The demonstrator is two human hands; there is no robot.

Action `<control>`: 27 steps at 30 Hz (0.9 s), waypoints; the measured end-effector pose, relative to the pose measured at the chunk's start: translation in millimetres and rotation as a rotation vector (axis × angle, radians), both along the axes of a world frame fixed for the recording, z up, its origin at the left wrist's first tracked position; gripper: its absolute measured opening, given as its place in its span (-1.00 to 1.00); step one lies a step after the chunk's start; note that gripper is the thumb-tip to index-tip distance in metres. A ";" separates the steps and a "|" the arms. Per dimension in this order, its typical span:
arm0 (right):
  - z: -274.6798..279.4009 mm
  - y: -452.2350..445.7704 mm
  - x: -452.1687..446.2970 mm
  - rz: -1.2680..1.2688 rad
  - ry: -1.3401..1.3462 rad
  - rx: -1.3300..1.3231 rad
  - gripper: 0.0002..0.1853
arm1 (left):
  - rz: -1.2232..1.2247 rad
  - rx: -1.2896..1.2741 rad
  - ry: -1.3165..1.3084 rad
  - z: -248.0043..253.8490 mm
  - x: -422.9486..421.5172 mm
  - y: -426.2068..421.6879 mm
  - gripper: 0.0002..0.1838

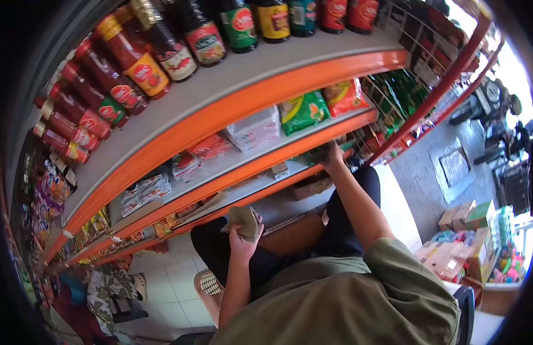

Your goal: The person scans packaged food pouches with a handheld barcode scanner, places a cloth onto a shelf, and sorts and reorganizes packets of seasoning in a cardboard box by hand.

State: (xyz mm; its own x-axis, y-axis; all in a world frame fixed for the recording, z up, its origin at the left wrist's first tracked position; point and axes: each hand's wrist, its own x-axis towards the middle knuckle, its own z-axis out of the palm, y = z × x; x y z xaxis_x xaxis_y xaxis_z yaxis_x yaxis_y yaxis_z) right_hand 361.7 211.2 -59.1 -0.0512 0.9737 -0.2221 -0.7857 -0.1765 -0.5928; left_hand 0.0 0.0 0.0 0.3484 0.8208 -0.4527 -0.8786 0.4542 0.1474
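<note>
My left hand [242, 244] is closed around a folded khaki cloth-like piece [243, 223], held above my lap in front of the shelves. Stretched forward, my right hand [334, 154] is at the right end of a lower shelf, beside some dark green items [319, 155]. Its fingers are mostly hidden, so what they touch is unclear. On the shelf above that hand lie a green packet [304, 113], a red-orange packet [344, 96] and a stack of clear plastic packs [253, 127]. A brown cardboard box [295, 236] is between my legs.
Sauce bottles [145, 72] line the top shelf, which has an orange edge [220, 118]. A red metal rack post [433, 103] rises at the right. Another person's patterned trousers [105, 293] show at lower left, near a plastic chair [209, 290]. Cartons [444, 256] stand at right.
</note>
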 end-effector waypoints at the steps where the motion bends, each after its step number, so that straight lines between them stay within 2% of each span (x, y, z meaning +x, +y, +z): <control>1: 39.5 -24.6 -3.7 -0.036 -0.045 -0.186 -0.26 | -0.013 -0.024 0.023 4.8 3.8 -2.1 -0.42; 2: 99.9 -55.1 -15.1 -0.114 -0.300 -0.413 -0.27 | -0.032 -0.047 0.049 8.9 6.4 -3.8 -0.42; 3: 93.7 -40.4 -33.2 -0.179 -0.214 -0.406 -0.22 | -0.064 0.001 0.131 16.3 -13.6 18.9 -0.42; 5: 69.6 -59.8 -13.2 -0.295 -0.562 -0.453 -0.19 | -0.058 -0.035 0.092 16.7 1.2 5.7 -0.44; 6: 46.1 -64.9 -4.4 -0.391 -0.750 -0.341 -0.20 | -0.054 -0.061 0.101 13.9 5.6 0.1 -0.43; 7: 62.0 -77.8 -23.1 -0.642 -1.312 -0.408 -0.30 | -0.093 -0.076 0.121 16.1 7.5 -1.6 -0.43; 8: 81.1 -94.1 -35.6 -0.858 -1.568 -0.190 -0.39 | -0.059 -0.093 0.173 20.3 8.9 -4.2 -0.43; 9: 110.1 -108.8 -39.2 -0.800 -1.667 -0.004 -0.47 | -0.025 -0.105 0.225 23.3 10.9 -7.3 -0.43; 10: 113.8 -109.8 -40.9 -0.643 -1.714 0.179 -0.53 | -0.052 -0.057 0.271 21.9 12.0 -10.4 -0.43; 11: 112.1 -109.1 -48.8 -0.629 -1.776 0.337 -0.57 | -0.087 -0.057 0.285 19.6 13.8 -10.5 -0.43; 13: 107.9 -93.5 -63.2 -0.455 -1.916 0.496 -0.53 | -0.129 -0.029 0.269 17.6 12.7 -10.9 -0.44; 15: 117.0 -80.0 -74.6 -0.321 -2.029 0.503 -0.51 | -0.177 0.000 0.306 20.8 13.1 -13.2 -0.46; 18: 103.3 -52.1 -84.5 -0.342 -2.143 0.453 -0.56 | -0.153 0.013 0.349 27.1 16.2 -19.0 -0.47; 20: 90.0 -41.2 -84.7 -0.349 -2.252 0.562 -0.68 | -0.121 0.030 0.363 28.5 15.8 -24.5 -0.47; 27: 87.1 -33.8 -65.7 -0.406 -2.211 0.700 -0.75 | -0.080 -0.020 0.398 29.4 15.3 -29.1 -0.42</control>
